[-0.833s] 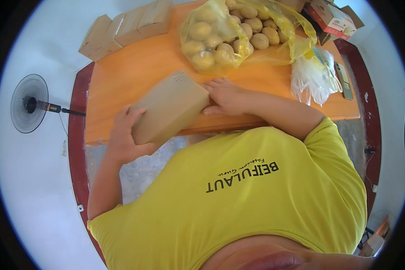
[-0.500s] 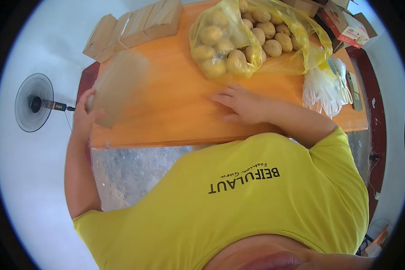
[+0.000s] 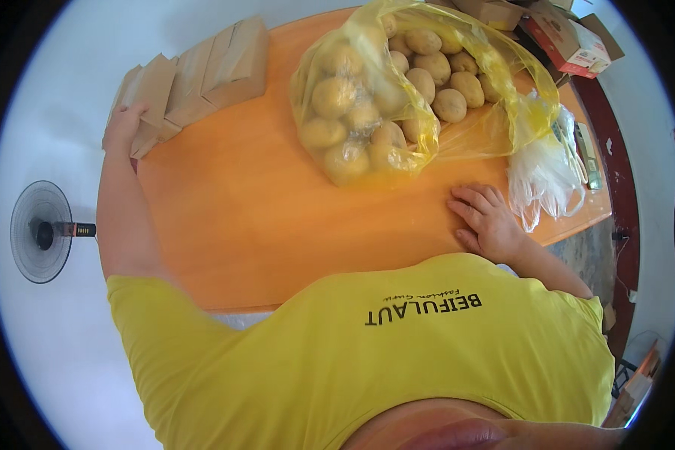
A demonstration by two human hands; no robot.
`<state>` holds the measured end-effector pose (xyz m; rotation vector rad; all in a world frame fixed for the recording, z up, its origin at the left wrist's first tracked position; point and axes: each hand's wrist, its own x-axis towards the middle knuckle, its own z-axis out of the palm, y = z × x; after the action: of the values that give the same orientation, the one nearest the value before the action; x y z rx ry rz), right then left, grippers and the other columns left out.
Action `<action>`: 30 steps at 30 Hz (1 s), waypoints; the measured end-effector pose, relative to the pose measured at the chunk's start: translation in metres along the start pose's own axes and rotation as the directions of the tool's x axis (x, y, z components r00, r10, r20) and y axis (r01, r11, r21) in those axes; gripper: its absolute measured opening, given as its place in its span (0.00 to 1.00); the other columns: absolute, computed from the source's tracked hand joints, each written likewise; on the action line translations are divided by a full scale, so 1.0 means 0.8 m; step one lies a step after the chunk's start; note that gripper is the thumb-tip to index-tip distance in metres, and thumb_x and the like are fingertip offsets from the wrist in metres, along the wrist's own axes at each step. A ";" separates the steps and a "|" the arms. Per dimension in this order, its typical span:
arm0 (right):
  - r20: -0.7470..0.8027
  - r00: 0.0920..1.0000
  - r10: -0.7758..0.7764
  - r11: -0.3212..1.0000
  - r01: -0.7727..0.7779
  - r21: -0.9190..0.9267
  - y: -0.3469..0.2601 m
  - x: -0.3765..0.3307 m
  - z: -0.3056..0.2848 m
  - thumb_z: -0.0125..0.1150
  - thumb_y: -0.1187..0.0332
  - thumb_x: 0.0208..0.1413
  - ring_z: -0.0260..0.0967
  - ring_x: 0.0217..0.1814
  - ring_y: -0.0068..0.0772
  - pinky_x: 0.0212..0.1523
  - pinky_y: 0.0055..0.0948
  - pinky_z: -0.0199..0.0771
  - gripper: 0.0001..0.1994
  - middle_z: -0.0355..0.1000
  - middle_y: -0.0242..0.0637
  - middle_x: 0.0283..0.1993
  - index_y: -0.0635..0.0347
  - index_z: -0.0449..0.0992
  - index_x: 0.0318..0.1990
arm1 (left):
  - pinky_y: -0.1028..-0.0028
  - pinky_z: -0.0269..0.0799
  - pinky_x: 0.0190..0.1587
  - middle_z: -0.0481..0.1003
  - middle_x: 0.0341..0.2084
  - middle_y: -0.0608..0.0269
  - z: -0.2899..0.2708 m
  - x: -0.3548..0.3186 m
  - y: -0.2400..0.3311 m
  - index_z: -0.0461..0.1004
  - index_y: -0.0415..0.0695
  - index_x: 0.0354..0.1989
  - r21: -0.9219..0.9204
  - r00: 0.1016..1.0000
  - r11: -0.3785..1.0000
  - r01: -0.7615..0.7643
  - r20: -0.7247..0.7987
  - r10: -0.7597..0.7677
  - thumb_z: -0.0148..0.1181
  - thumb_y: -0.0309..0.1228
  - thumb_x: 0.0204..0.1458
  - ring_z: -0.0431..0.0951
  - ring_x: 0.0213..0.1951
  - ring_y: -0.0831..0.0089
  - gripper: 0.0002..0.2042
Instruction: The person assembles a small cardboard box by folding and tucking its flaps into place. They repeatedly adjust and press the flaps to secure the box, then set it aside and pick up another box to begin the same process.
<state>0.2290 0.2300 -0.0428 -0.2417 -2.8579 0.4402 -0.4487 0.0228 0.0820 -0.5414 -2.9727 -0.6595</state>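
At the far left of the orange table (image 3: pixel 277 225), my left hand (image 3: pixel 126 124) grips the near side of a brown cardboard box (image 3: pixel 156 86), its fingers partly hidden behind the cardboard. That box stands against a row of similar closed cardboard boxes (image 3: pixel 232 64), tilted a little toward them. My right hand (image 3: pixel 491 225) lies on the right part of the tabletop, fingers slightly curled and apart, with nothing in it. Beyond it, a yellow translucent plastic bag (image 3: pixel 427 142) lies open, with several potatoes (image 3: pixel 450 105) showing inside.
White plastic bags (image 3: pixel 536 180) lie right of my right hand, with a phone (image 3: pixel 589 161) beyond them. Open cartons, one red and white (image 3: pixel 570 49), stand at the back right. A fan (image 3: pixel 43 232) is at the left by the wall.
My left hand has carried the cardboard box from the table's left edge away to the row of boxes. My right hand has shifted right, and I have leaned closer over the table.
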 end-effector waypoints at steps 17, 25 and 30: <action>0.025 0.999 0.022 1.000 -0.022 0.001 0.003 0.006 0.002 0.68 0.67 0.43 0.61 0.61 0.50 0.61 0.48 0.62 0.25 0.66 0.43 0.58 0.59 0.73 0.53 | 0.55 0.57 0.65 0.64 0.63 0.52 0.037 0.015 0.002 0.64 0.46 0.65 0.392 0.940 0.903 -0.175 -0.208 0.272 0.62 0.59 0.43 0.61 0.66 0.56 0.43; 0.021 1.000 0.017 1.000 -0.017 -0.011 0.005 0.005 0.004 0.67 0.67 0.43 0.61 0.61 0.51 0.61 0.49 0.62 0.25 0.66 0.44 0.58 0.60 0.72 0.53 | 0.62 0.64 0.61 0.72 0.56 0.48 0.032 0.017 -0.026 0.69 0.40 0.60 0.199 0.906 0.913 -0.355 -0.165 0.389 0.66 0.54 0.44 0.70 0.59 0.55 0.38; 0.023 0.999 0.023 1.000 -0.023 -0.014 0.003 0.006 0.003 0.67 0.67 0.44 0.61 0.61 0.51 0.61 0.50 0.62 0.25 0.66 0.44 0.58 0.60 0.72 0.53 | 0.62 0.65 0.60 0.73 0.55 0.47 0.035 0.027 -0.027 0.70 0.40 0.60 0.223 0.911 0.915 -0.335 -0.170 0.375 0.67 0.55 0.43 0.71 0.59 0.56 0.39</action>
<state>0.2243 0.2321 -0.0447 -0.2735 -2.8841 0.4313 -0.4759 0.0232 0.0507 -0.9061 -2.6008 -0.3674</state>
